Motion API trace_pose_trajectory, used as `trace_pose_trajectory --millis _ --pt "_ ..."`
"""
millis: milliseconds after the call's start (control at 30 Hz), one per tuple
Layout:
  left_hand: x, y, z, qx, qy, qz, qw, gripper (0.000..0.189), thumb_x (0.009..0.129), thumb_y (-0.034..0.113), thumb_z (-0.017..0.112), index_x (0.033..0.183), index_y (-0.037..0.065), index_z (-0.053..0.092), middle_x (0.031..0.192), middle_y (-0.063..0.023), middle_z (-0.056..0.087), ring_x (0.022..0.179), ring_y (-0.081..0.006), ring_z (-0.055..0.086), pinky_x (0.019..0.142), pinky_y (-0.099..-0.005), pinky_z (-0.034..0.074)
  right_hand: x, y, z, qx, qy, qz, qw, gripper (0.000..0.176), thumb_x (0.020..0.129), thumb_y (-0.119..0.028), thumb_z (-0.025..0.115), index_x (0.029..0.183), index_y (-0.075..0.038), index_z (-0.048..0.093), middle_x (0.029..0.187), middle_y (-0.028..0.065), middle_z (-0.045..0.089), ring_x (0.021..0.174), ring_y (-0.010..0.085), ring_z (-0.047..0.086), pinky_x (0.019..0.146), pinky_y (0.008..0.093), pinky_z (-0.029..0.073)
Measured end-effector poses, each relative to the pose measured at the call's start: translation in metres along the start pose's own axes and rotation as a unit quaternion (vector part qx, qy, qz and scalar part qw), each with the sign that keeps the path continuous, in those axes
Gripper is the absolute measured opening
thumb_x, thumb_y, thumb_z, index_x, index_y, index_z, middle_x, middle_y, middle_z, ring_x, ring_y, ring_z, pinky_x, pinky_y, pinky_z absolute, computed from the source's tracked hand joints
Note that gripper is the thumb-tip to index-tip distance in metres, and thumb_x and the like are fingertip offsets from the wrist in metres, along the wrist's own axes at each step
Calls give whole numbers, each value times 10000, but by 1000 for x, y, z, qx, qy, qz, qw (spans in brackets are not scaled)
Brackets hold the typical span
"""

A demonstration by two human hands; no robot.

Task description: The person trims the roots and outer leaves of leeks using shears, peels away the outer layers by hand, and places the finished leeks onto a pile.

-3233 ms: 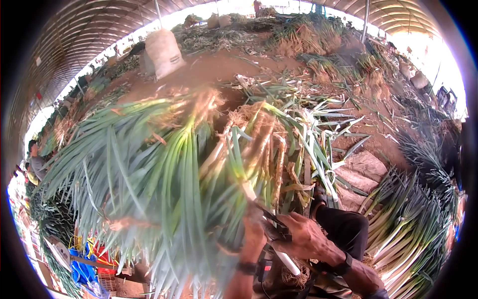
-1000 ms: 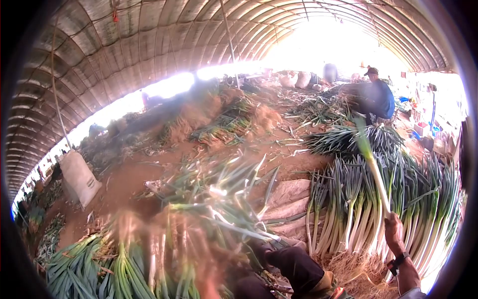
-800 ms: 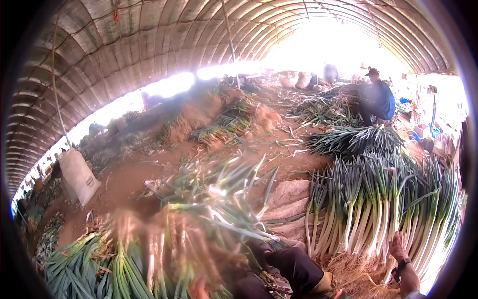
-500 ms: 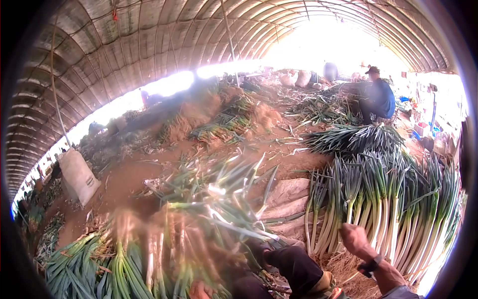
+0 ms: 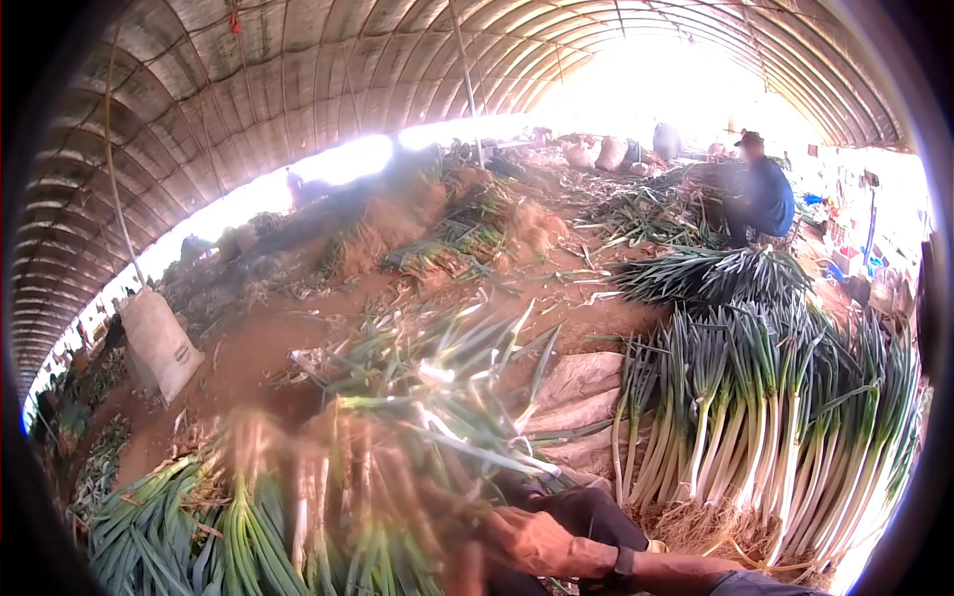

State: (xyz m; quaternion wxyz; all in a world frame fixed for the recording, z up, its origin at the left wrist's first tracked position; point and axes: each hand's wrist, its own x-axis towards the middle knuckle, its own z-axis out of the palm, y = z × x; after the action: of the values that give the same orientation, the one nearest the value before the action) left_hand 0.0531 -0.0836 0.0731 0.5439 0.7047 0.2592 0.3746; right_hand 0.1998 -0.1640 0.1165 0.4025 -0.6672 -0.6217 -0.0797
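Note:
My right hand (image 5: 542,542), with a dark watch (image 5: 624,560) on its wrist, reaches leftward over my dark trouser leg (image 5: 588,517). Its fingers are smeared, and I cannot make out anything held in them. A blurred skin-coloured patch, perhaps my left hand (image 5: 463,570), shows at the bottom edge; its fingers do not show clearly. Left of it lie untrimmed green onions (image 5: 253,531) with roots up and leaves toward me. On my right, a thick row of cleaned green onions (image 5: 740,432) lies with white stalks and roots toward me. Loose leaves (image 5: 447,382) are heaped ahead.
A crumpled pale sack (image 5: 576,392) lies beside the cleaned row. A full white sack (image 5: 159,343) stands far left. Another person (image 5: 763,194) crouches at the back right, near a dark bundle of green onions (image 5: 715,273). More piles lie on the soil under the arched roof.
My right hand has moved from the root end of the cleaned green onions leftward to in front of my legs. The patch that may be my left hand has shifted slightly right.

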Motion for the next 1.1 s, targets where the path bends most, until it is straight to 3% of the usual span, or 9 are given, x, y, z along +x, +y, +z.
trace_pose_trajectory --millis 67,100,200,333,367,667,767,900,1100 --pt "-7 4 8 126 23 91 988 291 1054 255 536 1160 7 645 1059 -108 662 969 -222 628 850 -318 507 -2 1 9 34 -12 36 999 557 883 -241 677 1350 -32 457 1039 212 631 761 399 664 628 458 553" --pt "-5 28 10 -163 8 -149 975 342 1035 244 569 1282 10 610 1245 -109 623 1118 -219 589 914 -325 497 -2 0 12 50 -19 55 997 603 881 -226 673 1394 -31 423 1073 221 631 782 408 667 640 461 556" --pt "5 24 11 -359 -7 -193 913 321 1020 232 586 1265 28 623 1219 -93 636 1110 -212 595 920 -338 499 -8 4 30 57 -95 115 987 558 884 -141 656 1382 -23 432 1254 217 594 950 370 676 722 429 569" --pt "5 -26 21 -386 40 -165 907 294 1026 223 555 1241 39 632 1217 -81 641 1097 -212 601 937 -344 500 -9 -12 38 -54 8 -41 998 635 882 -178 599 1419 90 390 1033 271 639 820 382 650 679 459 525" --pt "4 -24 20 -394 38 -174 902 297 1028 226 553 1244 39 630 1220 -81 640 1101 -212 600 940 -345 498 -15 -18 33 -85 -122 7 989 651 909 -172 548 1464 92 333 959 284 644 754 367 653 621 452 515" --pt "3 18 3 -405 0 -200 892 325 1040 257 542 1270 39 614 1242 -81 634 1132 -215 592 966 -352 485 -15 -17 24 123 -198 44 972 748 910 -101 588 1555 14 227 991 263 662 695 373 640 596 439 514" --pt "5 30 1 -418 -11 -201 886 335 1045 267 538 1279 39 608 1250 -81 632 1142 -216 589 974 -354 481 -12 0 43 -4 -7 -111 994 894 864 -192 684 1593 -66 183 1313 316 544 1074 389 634 879 426 517" --pt "6 50 0 -435 -24 -206 876 347 1050 281 532 1290 39 601 1260 -81 629 1156 -217 586 986 -357 475 -16 9 62 436 -69 296 847 466 965 -65 576 1419 -71 468 1346 173 561 1162 251 627 971 298 475" --pt "2 5 7 -478 -22 -192 857 333 1052 236 536 1323 45 579 1264 -69 624 1160 -202 577 979 -350 476 -3 -12 37 311 -8 215 926 436 916 -112 660 1332 -93 531 1335 158 573 1192 249 618 935 329 518"
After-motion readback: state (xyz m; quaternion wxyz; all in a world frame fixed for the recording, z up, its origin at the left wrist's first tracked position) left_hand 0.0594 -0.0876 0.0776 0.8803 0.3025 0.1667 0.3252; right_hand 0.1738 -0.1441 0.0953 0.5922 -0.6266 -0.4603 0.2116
